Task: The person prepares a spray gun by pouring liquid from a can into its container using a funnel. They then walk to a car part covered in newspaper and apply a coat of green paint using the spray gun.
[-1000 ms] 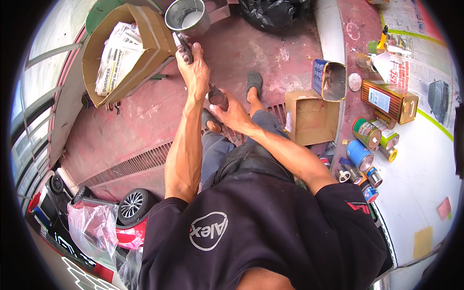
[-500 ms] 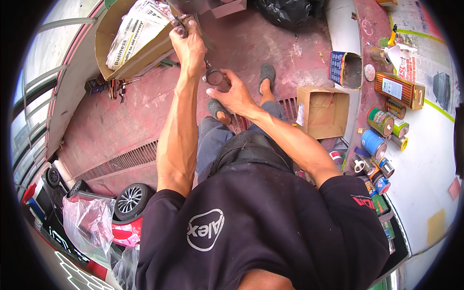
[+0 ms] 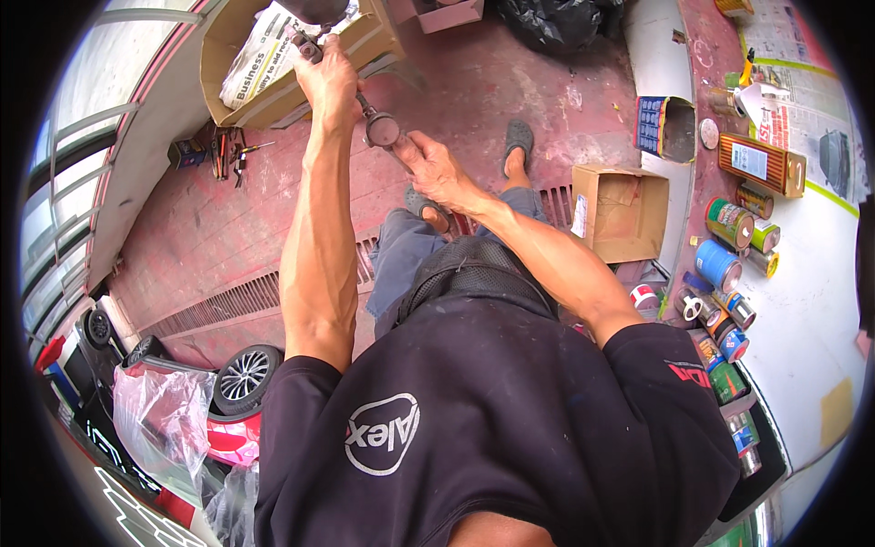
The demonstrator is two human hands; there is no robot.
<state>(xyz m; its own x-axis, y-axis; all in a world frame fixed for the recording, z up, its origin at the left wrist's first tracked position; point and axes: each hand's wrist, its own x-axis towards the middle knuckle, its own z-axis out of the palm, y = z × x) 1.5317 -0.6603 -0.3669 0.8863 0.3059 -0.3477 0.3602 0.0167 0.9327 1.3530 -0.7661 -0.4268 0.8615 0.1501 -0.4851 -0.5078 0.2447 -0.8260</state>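
My left hand (image 3: 326,84) is closed around the handle of a spray gun (image 3: 306,46), held out ahead near the cardboard box with newspaper. A dark rounded cup (image 3: 314,9) sits at the gun's head, cut by the picture's upper edge. Below the handle hangs a round gauge (image 3: 382,130) on a thin metal stem. My right hand (image 3: 439,175) is closed at the gauge's lower side, thumb and fingers pressed together there. Exactly which part they pinch is partly hidden.
Newspaper (image 3: 260,68) fills the cardboard box (image 3: 223,36). Small tools (image 3: 228,155) lie on the red floor beside it. An open carton (image 3: 620,214) stands right of my legs; several paint cans (image 3: 718,264) line the right-hand bench. A black bag (image 3: 561,23) lies ahead, a wheel (image 3: 246,378) lower left.
My left hand and the spray gun have shifted left and slightly forward in the picture. My right hand, earlier spread around the gauge, has its fingers drawn together at the gauge's lower side.
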